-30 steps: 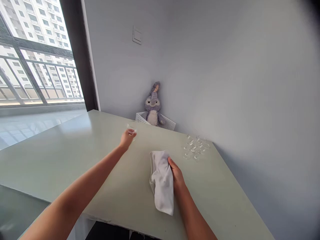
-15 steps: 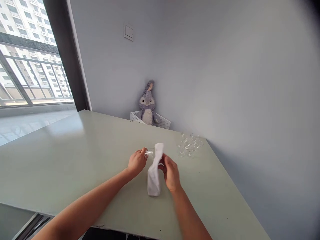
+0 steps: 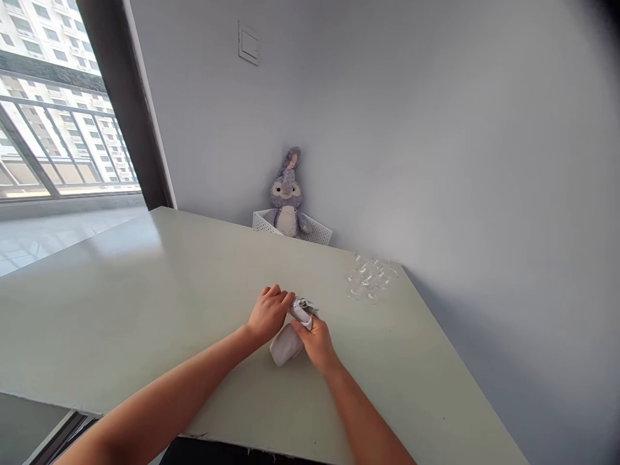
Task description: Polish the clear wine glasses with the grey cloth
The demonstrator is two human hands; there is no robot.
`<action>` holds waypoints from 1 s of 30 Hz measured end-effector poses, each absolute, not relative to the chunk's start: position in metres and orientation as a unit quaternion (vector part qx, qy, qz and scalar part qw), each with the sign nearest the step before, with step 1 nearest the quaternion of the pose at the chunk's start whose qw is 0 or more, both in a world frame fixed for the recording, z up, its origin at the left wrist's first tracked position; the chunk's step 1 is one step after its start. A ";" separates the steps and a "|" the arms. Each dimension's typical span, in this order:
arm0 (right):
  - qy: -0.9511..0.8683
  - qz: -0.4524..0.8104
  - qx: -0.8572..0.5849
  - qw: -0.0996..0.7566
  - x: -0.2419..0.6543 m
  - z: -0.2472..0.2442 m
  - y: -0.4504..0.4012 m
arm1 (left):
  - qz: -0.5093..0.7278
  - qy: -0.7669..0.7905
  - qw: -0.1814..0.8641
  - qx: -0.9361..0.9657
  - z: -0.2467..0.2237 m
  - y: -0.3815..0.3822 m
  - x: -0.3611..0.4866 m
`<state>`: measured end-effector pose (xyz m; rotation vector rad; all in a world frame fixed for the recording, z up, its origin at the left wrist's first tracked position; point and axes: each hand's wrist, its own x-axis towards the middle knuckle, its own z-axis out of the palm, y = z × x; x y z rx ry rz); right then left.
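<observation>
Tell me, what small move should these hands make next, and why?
Probably a gentle twist of the white cloth, though that's only my guess. The left hand and right hand are both on it, and its top is bunched around something I can't make out. The clear glasses stand apart at the far side of the table, so they can likely wait.

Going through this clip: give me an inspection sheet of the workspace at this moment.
Surface: pale green tabletop, smooth, glossy near the window.
Job's things: bunched white cloth between the hands, whatever lies inside hidden; cluster of small clear glass pieces near the wall.
Clutter: grey-purple plush rabbit in a white perforated basket, far corner.
Grippers: bare left hand against the cloth's top; bare right hand gripping the cloth.
Cables: nothing seen.
Surroundings: pale grey wall, white switch plate, railed window facing apartment towers.
</observation>
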<state>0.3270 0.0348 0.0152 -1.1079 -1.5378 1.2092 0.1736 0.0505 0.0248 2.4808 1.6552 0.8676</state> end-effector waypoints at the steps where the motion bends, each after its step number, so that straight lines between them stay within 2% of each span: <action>1: -0.579 0.520 -0.446 0.441 0.328 0.014 0.037 | 0.281 0.529 0.016 0.800 0.027 0.050 0.173; 5: -0.428 0.661 -0.405 0.464 0.336 0.016 0.045 | 0.307 0.497 0.025 0.811 0.037 0.053 0.164; 10: -0.521 0.650 -0.379 0.404 0.353 0.031 0.045 | 0.322 0.450 0.124 0.824 0.043 0.058 0.152; 13: -0.591 0.629 -0.372 0.341 0.364 0.041 0.043 | 0.308 0.461 0.277 0.784 0.043 0.057 0.143; 15: -0.616 0.645 -0.347 0.289 0.371 0.045 0.043 | 0.275 0.434 0.415 0.751 0.042 0.055 0.138; 17: -0.622 0.663 -0.329 0.258 0.375 0.046 0.045 | 0.228 0.399 0.504 0.731 0.042 0.053 0.137; 19: -0.594 0.674 -0.340 0.279 0.373 0.042 0.048 | 0.211 0.410 0.475 0.749 0.042 0.053 0.141; 23: -0.448 0.700 -0.382 0.404 0.360 0.027 0.054 | 0.282 0.462 0.149 0.827 0.039 0.054 0.160; 25: -0.403 0.715 -0.374 0.431 0.356 0.023 0.054 | 0.282 0.441 0.048 0.850 0.040 0.056 0.165; 27: -0.428 0.715 -0.361 0.419 0.356 0.026 0.051 | 0.258 0.436 0.050 0.861 0.042 0.057 0.163; 28: -0.462 0.706 -0.356 0.402 0.359 0.029 0.049 | 0.243 0.439 0.088 0.860 0.044 0.057 0.160; 30: -0.551 0.679 -0.342 0.345 0.365 0.038 0.044 | 0.194 0.426 0.240 0.850 0.048 0.058 0.151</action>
